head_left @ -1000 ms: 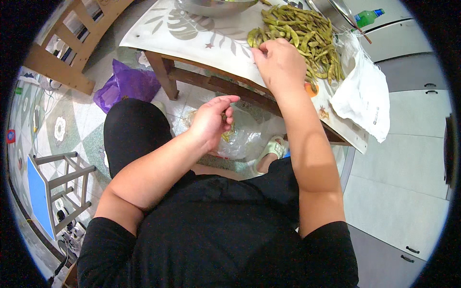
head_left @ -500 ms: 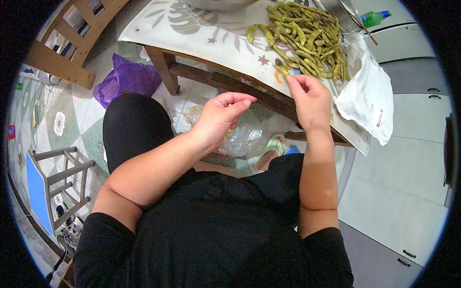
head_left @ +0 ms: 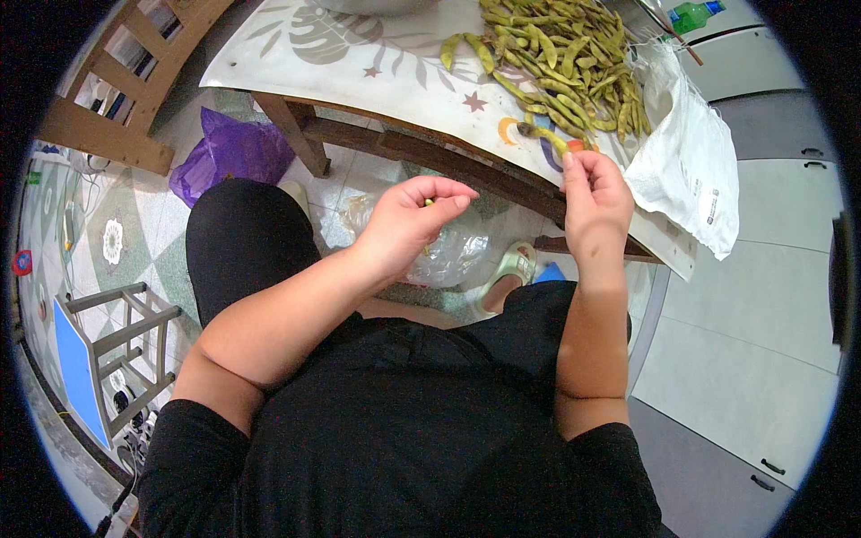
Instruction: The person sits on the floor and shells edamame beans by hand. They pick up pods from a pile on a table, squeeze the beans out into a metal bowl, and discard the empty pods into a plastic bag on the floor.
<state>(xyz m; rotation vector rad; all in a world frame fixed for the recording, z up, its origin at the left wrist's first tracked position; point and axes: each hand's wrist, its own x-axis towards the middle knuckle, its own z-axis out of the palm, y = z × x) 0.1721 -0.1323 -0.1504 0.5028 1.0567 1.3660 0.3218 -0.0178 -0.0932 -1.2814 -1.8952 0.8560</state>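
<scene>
A heap of green-brown soybean pods (head_left: 574, 67) lies on the table's patterned cover, above my right hand. With thumb and forefinger, my right hand (head_left: 594, 202) pinches one pod (head_left: 545, 137), whose darkened tip points left over the table's front edge. My left hand (head_left: 414, 218) hangs apart from it, in front of the table, with thumb and forefinger brought close together and the other fingers curled. A bit of green shows between those fingers; what it is stays mostly hidden.
A white bag (head_left: 691, 170) lies at the table's right end beside the heap. Below my hands is a clear plastic bag (head_left: 448, 255) on the floor. A purple bag (head_left: 224, 152) sits left of the table (head_left: 408, 81), and a blue-topped stool (head_left: 81, 363) lies farther left.
My right hand has drawn back from the heap's edge, slightly right and nearer, bringing the pod with it. The left hand has barely moved. My view has shifted a little.
</scene>
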